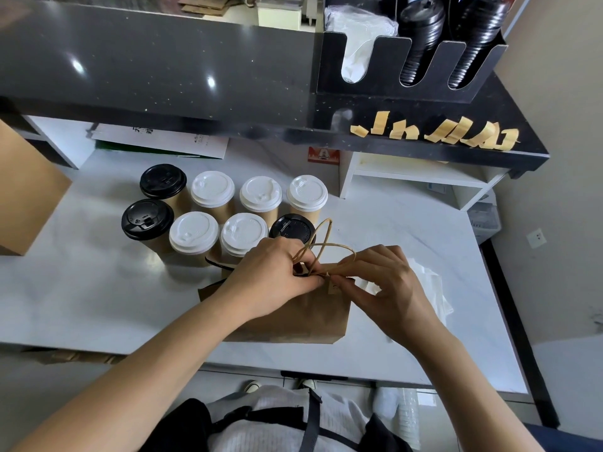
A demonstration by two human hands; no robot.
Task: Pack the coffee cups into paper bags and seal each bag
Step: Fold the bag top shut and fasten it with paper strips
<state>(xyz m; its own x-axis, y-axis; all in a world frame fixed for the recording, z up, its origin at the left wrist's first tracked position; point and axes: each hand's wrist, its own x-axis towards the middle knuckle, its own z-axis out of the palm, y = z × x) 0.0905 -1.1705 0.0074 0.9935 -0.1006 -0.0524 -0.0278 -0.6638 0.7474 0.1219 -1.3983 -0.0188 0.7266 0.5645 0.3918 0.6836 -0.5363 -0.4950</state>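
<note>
Brown paper bag [293, 314] stands on the counter [98, 288] before the cups [212, 190]; your left hand [270, 278] and right hand [385, 285] pinch its top, so press the tape [332, 287] flat across the fold.

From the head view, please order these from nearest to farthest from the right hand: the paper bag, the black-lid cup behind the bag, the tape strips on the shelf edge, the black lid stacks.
1. Paper bag: under the right hand, which pinches its top.
2. Black-lid cup: just behind the bag, left.
3. Tape strips: shelf edge, beyond.
4. Black lid stacks: holder on top, farthest.
</note>
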